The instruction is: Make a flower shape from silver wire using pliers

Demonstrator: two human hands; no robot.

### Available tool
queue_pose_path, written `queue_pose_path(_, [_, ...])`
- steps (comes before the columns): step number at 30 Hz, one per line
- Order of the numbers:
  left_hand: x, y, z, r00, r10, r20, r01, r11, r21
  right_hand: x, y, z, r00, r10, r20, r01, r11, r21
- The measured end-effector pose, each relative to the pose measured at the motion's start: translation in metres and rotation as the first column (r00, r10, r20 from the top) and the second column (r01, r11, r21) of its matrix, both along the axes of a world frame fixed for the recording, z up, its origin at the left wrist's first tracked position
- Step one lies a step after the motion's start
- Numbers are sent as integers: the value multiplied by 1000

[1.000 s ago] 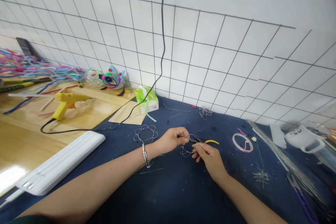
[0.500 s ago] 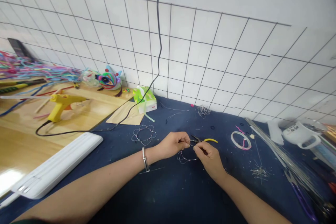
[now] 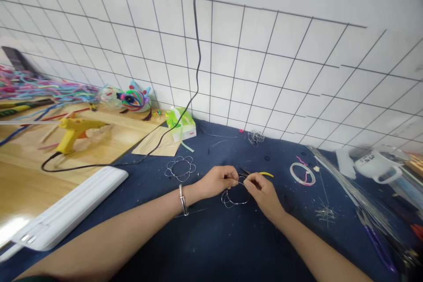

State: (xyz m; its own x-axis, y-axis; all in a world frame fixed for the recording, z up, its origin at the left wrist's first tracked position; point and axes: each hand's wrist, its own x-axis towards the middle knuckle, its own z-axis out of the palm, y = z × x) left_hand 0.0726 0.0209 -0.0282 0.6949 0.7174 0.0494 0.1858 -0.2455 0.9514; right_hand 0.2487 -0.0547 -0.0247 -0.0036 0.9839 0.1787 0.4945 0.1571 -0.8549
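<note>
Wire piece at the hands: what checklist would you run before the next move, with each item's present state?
1. Left hand on the wire piece: ok, its grip is pinched shut.
2. Right hand on it too: ok, also pinched.
3. Wire join readable at the fingertips: cannot tell, too small.
4. Pliers set down: ok, lying just beyond the right hand.
5. Wire flower apart from the hands: ok.
6. Wire clippings tidied away: not ok, heaped to the right.
</note>
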Motion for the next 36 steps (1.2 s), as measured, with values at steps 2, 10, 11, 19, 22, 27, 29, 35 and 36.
queue_pose_path(2, [0,0,-1,1000,-3,-9,3,1000,3,0,0,0,1000,6,18,-6,1000,10])
queue_pose_path(10, [3,-4,3,999,32,9,-33,999,34,0,1,-2,1000,-12,-4,12,997,71])
queue_pose_path(11, [3,-4,3,999,35,6,-35,999,28,0,1,-2,1000,-11,-12,12,998,60])
queue_pose_path(19, [6,-3,-3,996,56,67,-51,996,-70,2,2,-4,998,-7,-57,9,999,33])
queue_pose_path(22, [6,-5,-1,995,67,78,-59,993,-106,2,2,-5,998,-20,-67,23,999,34])
queue_pose_path(27, [3,0,-2,985,150,91,-137,981,-140,3,4,-9,993,2,-122,-3,1000,-6])
queue_pose_path(29, [0,7,-5,967,237,91,-218,960,-178,3,4,-12,990,23,-141,-24,1000,-8])
queue_pose_path(35, [-3,17,-11,945,306,120,-269,929,-255,-1,4,-19,996,79,-39,-79,997,-16])
queue_pose_path(36, [-3,16,-11,949,292,123,-252,931,-264,-1,3,-20,997,74,-28,-74,997,-8])
